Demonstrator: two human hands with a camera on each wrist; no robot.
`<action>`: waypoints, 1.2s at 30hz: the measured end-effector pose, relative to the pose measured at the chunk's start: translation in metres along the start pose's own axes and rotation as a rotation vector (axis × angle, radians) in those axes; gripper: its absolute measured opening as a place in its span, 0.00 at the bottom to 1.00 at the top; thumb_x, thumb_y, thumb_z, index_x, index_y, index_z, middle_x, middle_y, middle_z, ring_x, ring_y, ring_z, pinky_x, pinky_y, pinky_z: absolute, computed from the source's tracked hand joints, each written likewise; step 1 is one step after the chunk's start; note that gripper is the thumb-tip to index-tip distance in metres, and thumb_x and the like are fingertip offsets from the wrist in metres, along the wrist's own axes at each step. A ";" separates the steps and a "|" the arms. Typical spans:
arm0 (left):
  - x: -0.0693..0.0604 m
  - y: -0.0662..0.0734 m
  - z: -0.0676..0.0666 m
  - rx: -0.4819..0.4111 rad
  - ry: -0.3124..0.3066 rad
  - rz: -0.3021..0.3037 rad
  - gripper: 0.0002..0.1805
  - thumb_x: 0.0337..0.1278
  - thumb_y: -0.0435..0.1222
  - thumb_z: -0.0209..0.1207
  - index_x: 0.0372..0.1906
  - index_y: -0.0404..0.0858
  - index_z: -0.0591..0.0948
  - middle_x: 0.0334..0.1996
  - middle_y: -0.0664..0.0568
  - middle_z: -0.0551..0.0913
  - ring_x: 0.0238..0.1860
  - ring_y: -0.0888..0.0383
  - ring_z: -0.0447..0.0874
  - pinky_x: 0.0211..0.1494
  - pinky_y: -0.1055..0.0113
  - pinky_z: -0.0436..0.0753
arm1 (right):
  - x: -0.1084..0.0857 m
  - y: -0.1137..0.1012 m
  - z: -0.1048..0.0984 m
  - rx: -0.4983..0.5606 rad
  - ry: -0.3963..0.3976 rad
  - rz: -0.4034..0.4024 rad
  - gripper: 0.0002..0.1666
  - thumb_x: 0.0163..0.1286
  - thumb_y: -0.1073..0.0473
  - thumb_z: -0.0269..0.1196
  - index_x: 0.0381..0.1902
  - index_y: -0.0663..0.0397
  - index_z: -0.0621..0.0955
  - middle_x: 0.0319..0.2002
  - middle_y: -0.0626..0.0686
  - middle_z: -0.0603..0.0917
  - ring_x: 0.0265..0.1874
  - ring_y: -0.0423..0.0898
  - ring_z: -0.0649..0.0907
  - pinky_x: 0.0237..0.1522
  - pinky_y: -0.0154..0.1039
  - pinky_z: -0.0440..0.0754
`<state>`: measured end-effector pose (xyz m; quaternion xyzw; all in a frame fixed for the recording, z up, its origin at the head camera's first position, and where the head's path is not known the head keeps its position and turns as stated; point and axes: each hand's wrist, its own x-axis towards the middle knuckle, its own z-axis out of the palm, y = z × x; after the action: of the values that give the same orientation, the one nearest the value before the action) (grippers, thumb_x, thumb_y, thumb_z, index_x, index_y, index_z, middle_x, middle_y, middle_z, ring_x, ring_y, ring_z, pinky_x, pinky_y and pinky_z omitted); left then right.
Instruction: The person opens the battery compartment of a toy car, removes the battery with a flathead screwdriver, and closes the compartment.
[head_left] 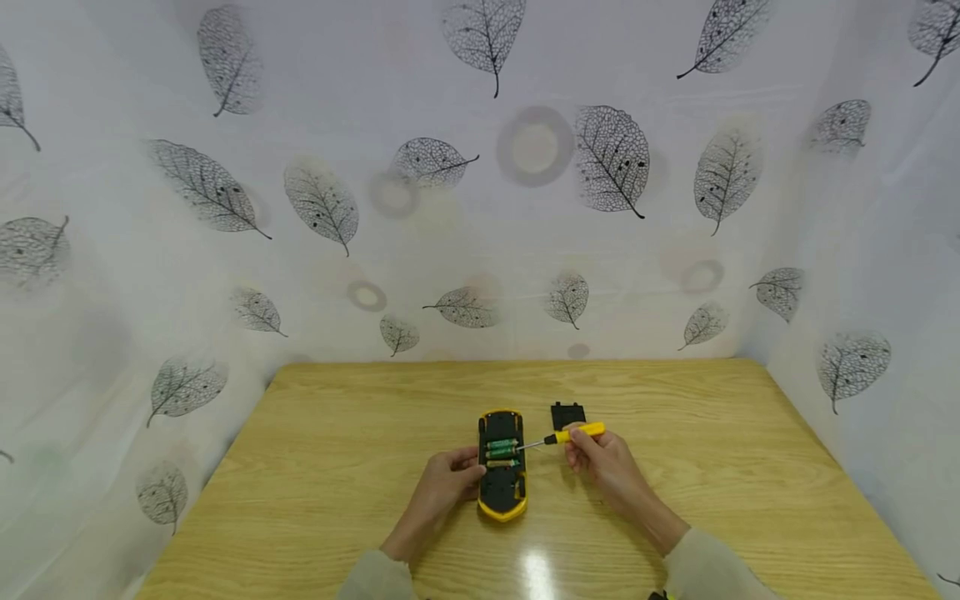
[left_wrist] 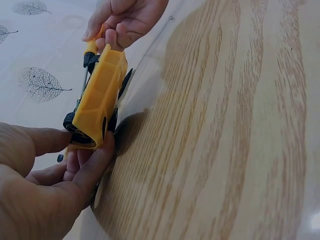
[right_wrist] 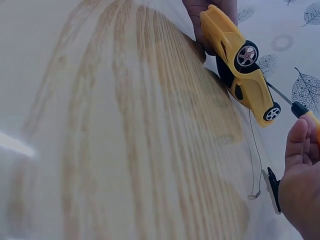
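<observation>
A yellow toy car (head_left: pixel 501 510) lies wheels up on the table, its black underside showing green batteries (head_left: pixel 502 452) in an uncovered compartment. My left hand (head_left: pixel 442 492) grips the car's left side between thumb and fingers. In my right hand (head_left: pixel 611 475) is a yellow-handled screwdriver (head_left: pixel 581 432), its metal tip at the right end of the batteries. The left wrist view shows the car (left_wrist: pixel 102 95) held on edge from the near end by the left hand (left_wrist: pixel 55 175). The right wrist view shows the screwdriver shaft (right_wrist: pixel 280 94) reaching behind the car (right_wrist: pixel 245 85).
A black battery cover (head_left: pixel 567 415) lies on the wooden table (head_left: pixel 360 417) behind the right hand. A small dark object (head_left: pixel 658 596) shows at the bottom edge, near the right sleeve. Leaf-printed cloth (head_left: pixel 480 233) surrounds the table at the back and sides.
</observation>
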<state>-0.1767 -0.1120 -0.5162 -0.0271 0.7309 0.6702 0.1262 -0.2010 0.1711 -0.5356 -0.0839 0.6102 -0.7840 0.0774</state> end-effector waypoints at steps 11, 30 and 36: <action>0.000 0.000 0.001 -0.009 0.001 0.004 0.25 0.69 0.27 0.62 0.65 0.19 0.74 0.47 0.41 0.81 0.42 0.57 0.82 0.44 0.62 0.88 | -0.001 0.000 0.002 -0.003 0.017 -0.021 0.22 0.84 0.55 0.53 0.53 0.74 0.75 0.35 0.54 0.82 0.29 0.40 0.78 0.30 0.31 0.79; -0.003 0.002 0.003 -0.031 -0.006 0.004 0.24 0.70 0.27 0.61 0.66 0.19 0.74 0.47 0.41 0.81 0.43 0.57 0.82 0.44 0.63 0.87 | -0.004 -0.023 0.009 -0.406 -0.005 -0.157 0.15 0.82 0.58 0.57 0.51 0.67 0.81 0.31 0.67 0.80 0.26 0.45 0.79 0.29 0.40 0.83; -0.003 0.001 0.001 -0.036 -0.013 0.017 0.24 0.70 0.27 0.60 0.66 0.18 0.73 0.46 0.41 0.81 0.43 0.57 0.82 0.44 0.63 0.87 | -0.006 -0.021 0.013 -0.220 0.042 -0.037 0.19 0.83 0.56 0.56 0.54 0.72 0.78 0.36 0.67 0.81 0.29 0.44 0.79 0.32 0.36 0.83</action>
<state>-0.1735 -0.1111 -0.5144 -0.0189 0.7182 0.6843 0.1246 -0.1927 0.1655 -0.5128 -0.0866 0.6924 -0.7152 0.0403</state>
